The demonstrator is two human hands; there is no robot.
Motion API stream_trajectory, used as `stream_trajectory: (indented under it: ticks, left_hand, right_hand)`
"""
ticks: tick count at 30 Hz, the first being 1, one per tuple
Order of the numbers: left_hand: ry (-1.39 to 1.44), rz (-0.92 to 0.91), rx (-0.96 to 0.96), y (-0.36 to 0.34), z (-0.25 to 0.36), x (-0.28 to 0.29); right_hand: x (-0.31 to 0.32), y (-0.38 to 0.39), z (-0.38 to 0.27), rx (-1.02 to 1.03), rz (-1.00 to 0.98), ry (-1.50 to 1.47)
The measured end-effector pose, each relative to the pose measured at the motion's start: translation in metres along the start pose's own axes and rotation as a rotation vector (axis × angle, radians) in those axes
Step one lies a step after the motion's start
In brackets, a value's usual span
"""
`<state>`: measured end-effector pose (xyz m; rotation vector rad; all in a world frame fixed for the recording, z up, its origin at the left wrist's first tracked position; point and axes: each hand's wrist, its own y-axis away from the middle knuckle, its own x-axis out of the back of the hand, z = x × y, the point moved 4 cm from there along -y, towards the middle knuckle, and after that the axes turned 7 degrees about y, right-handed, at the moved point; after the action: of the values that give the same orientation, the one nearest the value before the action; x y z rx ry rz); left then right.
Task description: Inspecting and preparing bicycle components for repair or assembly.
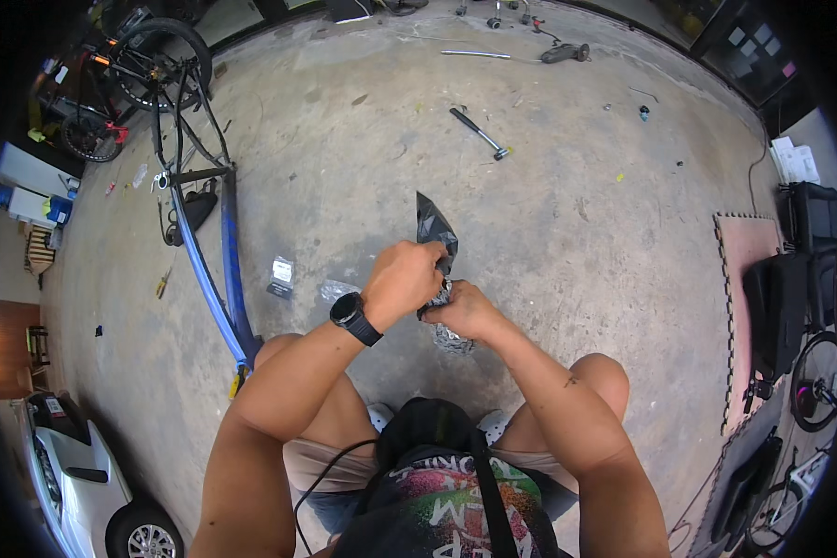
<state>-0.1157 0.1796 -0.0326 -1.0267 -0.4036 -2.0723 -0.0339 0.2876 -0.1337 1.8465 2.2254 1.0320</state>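
Note:
My left hand (403, 281), with a black watch at its wrist, is closed in front of my knees. Its fingers pinch a shiny black piece (432, 223) that looks like a plastic bag and points away from me. Just right of it and touching, my right hand (465, 312) is closed round a silver, crinkled bundle (453, 340). The bundle hangs out below the fingers. What lies between the two hands is partly hidden, and I cannot make out whether the black piece and the bundle are joined.
A blue bicycle frame (231, 242) with a rear wheel (163, 63) lies on the left. Nearby are small plastic packets (281, 275) and a yellow-handled tool (163, 284). Ahead lies a hammer (477, 132). A foam mat (749, 270) is at right, a car (74, 474) at lower left.

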Motion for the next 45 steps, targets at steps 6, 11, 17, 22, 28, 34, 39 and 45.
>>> stream_trajectory:
  ticks: [6, 11, 17, 22, 28, 34, 39, 45]
  left_hand:
    - [0.041, -0.103, -0.125, 0.015, 0.017, -0.005]
    - [-0.053, -0.077, -0.139, 0.014, 0.014, 0.004]
    - [0.032, -0.036, -0.049, 0.013, 0.011, 0.003]
    - [0.125, 0.001, -0.010, 0.011, 0.009, -0.006]
    - [0.264, 0.000, 0.092, 0.004, -0.004, -0.017]
    - [0.266, -0.014, 0.138, 0.001, -0.011, -0.016]
    - [0.314, 0.043, 0.121, -0.004, -0.008, -0.010]
    - [0.298, 0.012, 0.056, -0.001, 0.008, -0.020]
  right_hand:
    - [-0.005, 0.004, -0.009, 0.053, 0.074, -0.368]
    - [0.030, 0.000, -0.005, -0.151, -0.111, -1.182]
    - [0.037, 0.006, -0.019, -0.113, 0.005, -1.388]
    - [0.053, 0.010, -0.022, -0.062, 0.070, -1.523]
    - [0.048, 0.008, -0.024, -0.278, 0.072, -1.516]
    - [0.056, 0.014, -0.026, -0.127, 0.050, -0.814]
    - [0.059, 0.006, -0.009, -0.031, 0.400, -0.336]
    - [0.066, 0.002, 0.010, -0.227, 0.691, -0.369]
